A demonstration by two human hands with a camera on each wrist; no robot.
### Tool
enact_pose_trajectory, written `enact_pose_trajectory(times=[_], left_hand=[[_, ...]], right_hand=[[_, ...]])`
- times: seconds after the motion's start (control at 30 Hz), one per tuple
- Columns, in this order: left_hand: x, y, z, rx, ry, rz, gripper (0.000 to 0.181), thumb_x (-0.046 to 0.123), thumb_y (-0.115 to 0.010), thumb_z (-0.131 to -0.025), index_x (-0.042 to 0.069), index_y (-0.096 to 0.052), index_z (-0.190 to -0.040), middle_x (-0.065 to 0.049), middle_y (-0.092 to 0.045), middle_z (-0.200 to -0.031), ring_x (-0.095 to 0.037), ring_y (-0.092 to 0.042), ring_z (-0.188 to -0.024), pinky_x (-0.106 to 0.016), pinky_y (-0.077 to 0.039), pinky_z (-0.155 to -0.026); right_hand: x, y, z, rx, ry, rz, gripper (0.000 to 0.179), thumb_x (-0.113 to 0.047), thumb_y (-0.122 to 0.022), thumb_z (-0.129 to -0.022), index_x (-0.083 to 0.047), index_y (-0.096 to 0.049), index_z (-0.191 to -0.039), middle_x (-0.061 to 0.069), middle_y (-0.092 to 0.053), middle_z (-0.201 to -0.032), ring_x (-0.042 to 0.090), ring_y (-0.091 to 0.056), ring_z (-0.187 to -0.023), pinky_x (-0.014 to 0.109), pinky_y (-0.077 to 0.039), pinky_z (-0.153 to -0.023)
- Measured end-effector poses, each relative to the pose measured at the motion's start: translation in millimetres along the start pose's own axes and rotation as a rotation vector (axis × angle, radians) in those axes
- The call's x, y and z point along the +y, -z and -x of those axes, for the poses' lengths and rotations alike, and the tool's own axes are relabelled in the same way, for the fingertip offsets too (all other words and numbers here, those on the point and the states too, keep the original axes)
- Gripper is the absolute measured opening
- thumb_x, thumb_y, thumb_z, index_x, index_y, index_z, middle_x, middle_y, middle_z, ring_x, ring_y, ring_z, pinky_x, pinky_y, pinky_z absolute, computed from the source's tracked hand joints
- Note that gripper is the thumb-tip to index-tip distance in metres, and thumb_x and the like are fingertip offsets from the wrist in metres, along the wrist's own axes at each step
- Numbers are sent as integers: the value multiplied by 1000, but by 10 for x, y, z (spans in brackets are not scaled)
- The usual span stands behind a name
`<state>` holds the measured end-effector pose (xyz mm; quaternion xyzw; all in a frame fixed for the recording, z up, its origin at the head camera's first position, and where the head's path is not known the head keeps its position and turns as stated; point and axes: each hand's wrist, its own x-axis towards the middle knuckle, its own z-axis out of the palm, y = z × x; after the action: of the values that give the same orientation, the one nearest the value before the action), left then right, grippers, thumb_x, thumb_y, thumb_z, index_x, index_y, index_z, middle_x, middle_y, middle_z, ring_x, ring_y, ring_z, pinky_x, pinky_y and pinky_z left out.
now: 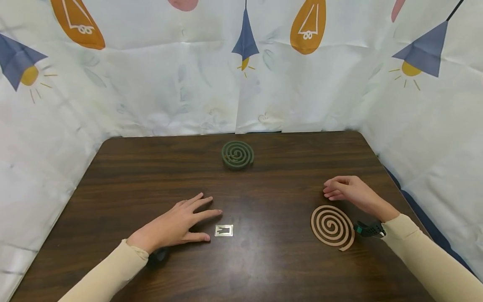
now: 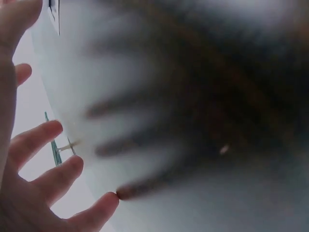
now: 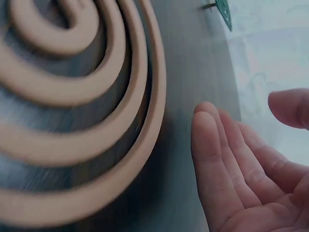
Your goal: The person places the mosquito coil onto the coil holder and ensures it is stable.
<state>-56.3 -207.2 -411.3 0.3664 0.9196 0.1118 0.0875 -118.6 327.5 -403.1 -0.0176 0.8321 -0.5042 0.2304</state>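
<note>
Lamp-and-bulb printed fabric (image 1: pixel 211 96) walls in the dark wood-grain table (image 1: pixel 170 161) on my head feed. Flat on its right half, well in from the far edge and nearer the right edge than the left, lies a tan mosquito coil (image 1: pixel 332 225). My main worry is snapping it: the thin rings look brittle, and the dark wrist band (image 1: pixel 371 229) sits right at its outer rim, so I judge a careless turn there could catch and crack it. Being nearly round, it gives me no true long axis; its outer tail ends on the side away from the far edge, tip angled leftward. Just beyond it, the right hand (image 1: pixel 352 193) has hold of nothing, fingers together and gently bent, thumb apart. Leftward, about midway between the side edges, I see a small metal coil stand (image 1: pixel 224 230), its long axis parallel to the far edge; so flat a piece might slide under a fingertip. Beside it the left hand (image 1: pixel 181 221) is spread wide and empty, one fingertip seeming to meet the tabletop. Near the middle of the far edge sits a dark green mosquito coil (image 1: pixel 237 155).
</note>
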Motion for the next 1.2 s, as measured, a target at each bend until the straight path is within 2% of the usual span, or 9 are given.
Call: enact_pose_trajectory(times=[0.1,0.2,0.43,0.8,0.97,1.2], left_hand=[[20,-24,44,-20,-39,9,68,66,-62,-94,44,-43,-156,-9,-38,-168,-46,-27,-158,-71,-37,-115],[34,-50,81,-14,-70,7,69,68,-62,-92,45,-45,-155,-10,-38,-167,-47,-26,-158,-71,-34,-117],[52,-81,118,11,-120,-41,67,74,-58,-90,47,-49,-151,-12,-42,-165,-51,-31,-154,-71,-35,-114],[39,-99,46,-3,-66,-24,64,72,-55,-92,48,-48,-152,-11,-38,-167,-49,-24,-158,-68,-36,-113],[27,-108,-4,-8,-49,-14,67,72,-57,-92,48,-46,-153,-10,-35,-169,-47,-21,-159,-67,-35,-114],[4,-106,-9,-6,-26,-13,70,74,-59,-90,49,-44,-154,-9,-34,-170,-45,-20,-160,-66,-36,-114]], right_hand=[[50,33,58,-5,-5,28,54,-34,-54,-109,10,-54,-139,27,-68,-130,8,-75,-102,27,-62,-90],[96,56,114,-16,0,49,53,-33,-54,-109,11,-54,-138,26,-68,-129,7,-74,-102,27,-62,-89],[154,75,250,-27,8,89,50,-29,-60,-106,10,-55,-137,23,-71,-125,6,-74,-100,28,-62,-87],[206,88,322,-7,-21,203,42,-26,-69,-101,3,-63,-130,13,-76,-112,10,-74,-93,25,-59,-84],[221,89,317,-32,7,274,38,-21,-73,-97,4,-64,-125,9,-75,-103,9,-73,-89,23,-57,-79],[209,64,303,-34,31,355,41,-27,-81,-91,-1,-68,-120,6,-71,-100,6,-67,-83,23,-56,-74]])
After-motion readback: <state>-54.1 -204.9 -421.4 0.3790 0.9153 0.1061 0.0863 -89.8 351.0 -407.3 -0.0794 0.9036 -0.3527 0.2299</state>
